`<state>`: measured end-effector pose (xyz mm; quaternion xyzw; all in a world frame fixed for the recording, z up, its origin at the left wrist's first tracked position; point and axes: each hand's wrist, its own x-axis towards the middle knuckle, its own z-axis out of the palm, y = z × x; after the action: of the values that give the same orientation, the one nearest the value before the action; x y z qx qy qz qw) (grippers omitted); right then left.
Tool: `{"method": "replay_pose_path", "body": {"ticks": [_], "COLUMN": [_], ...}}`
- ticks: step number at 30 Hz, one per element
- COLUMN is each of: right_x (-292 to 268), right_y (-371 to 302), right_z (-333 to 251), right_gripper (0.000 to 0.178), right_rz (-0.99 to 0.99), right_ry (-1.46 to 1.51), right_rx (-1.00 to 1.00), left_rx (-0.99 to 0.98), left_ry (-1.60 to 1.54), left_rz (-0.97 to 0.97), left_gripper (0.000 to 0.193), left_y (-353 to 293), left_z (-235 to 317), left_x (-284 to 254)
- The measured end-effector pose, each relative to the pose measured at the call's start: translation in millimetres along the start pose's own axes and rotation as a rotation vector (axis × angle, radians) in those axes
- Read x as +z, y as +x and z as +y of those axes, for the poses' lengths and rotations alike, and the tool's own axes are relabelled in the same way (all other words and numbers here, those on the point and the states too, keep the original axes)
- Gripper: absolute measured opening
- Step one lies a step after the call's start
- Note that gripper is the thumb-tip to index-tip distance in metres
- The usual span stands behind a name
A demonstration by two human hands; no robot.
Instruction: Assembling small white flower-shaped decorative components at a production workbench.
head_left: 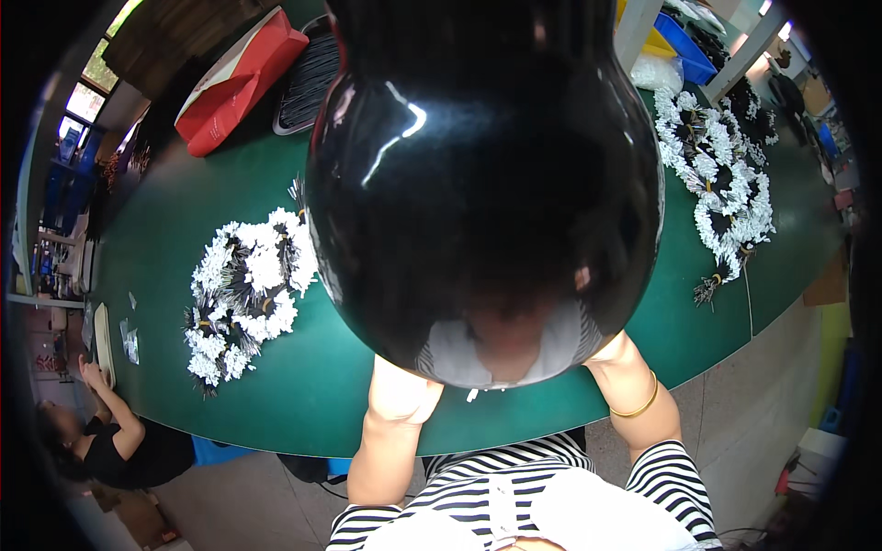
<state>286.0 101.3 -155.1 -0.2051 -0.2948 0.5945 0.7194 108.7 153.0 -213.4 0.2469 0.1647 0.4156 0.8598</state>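
Note:
A large glossy black rounded lampshade-like object fills the middle of the view and hides most of the work area. My left hand reaches in under its lower left edge, with only the wrist and the heel of the hand showing. On the other side, my right hand goes behind its lower right edge, a gold bangle on that wrist. The fingers of both hands are hidden, as is anything they may hold. Between the hands, small white bits lie at the edge of the black object.
Bundles of dark wires with white ends lie left on the green table; more white-ended bundles lie right. Behind are a red bag, a tray of dark wires and a blue bin. Another person sits at left.

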Motion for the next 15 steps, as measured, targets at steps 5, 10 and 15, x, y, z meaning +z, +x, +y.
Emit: {"method": "replay_pose_path", "body": {"ticks": [5, 10, 15], "right_x": [-5, -39, -27], "right_y": [-4, -7, -6], "right_z": [3, 33, 29], "right_gripper": [0.021, 0.027, 0.046], "right_rz": [0.011, -0.088, -0.18], "right_ry": [-0.353, -0.4, 0.198], "right_rx": [0.174, 0.16, -0.05], "left_rx": [0.055, 0.078, 0.062], "left_ry": [0.259, 0.235, 0.077], "left_rz": [0.073, -0.084, -0.019], "left_gripper": [0.051, 0.075, 0.101], "left_y": [-4, -6, -9], "left_z": [2, -3, 1], "left_x": [4, 7, 11]}}
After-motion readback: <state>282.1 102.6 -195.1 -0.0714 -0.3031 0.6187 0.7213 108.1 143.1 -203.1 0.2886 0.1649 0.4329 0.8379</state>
